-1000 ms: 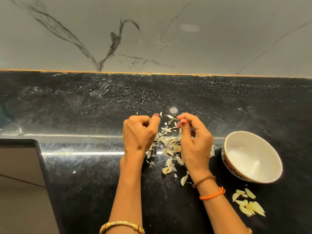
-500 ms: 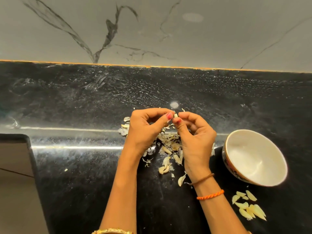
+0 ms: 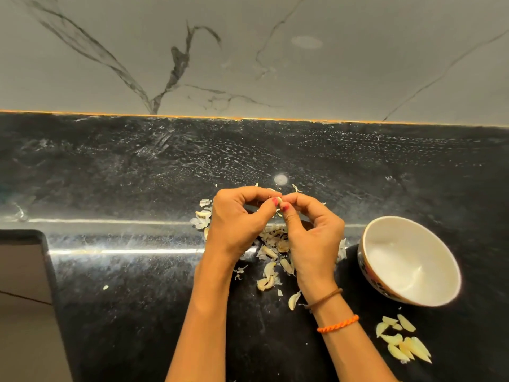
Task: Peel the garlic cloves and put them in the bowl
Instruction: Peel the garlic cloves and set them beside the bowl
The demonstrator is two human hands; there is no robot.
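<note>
Head view: a small pale garlic clove (image 3: 279,201), smooth and curved, sits pinched between the fingertips of both hands, raised above the counter (image 3: 124,271). The left hand (image 3: 237,219) and right hand (image 3: 311,232) each close their grip on it, thumbs meeting at the clove. Just below the grip lies a heap of papery, flaky skins and cloves (image 3: 272,252). Right of the grip stands a round, glossy white bowl (image 3: 407,260); nearer the person, beyond it, a cluster of peeled cloves (image 3: 402,340) lies on the black, speckled stone.
</note>
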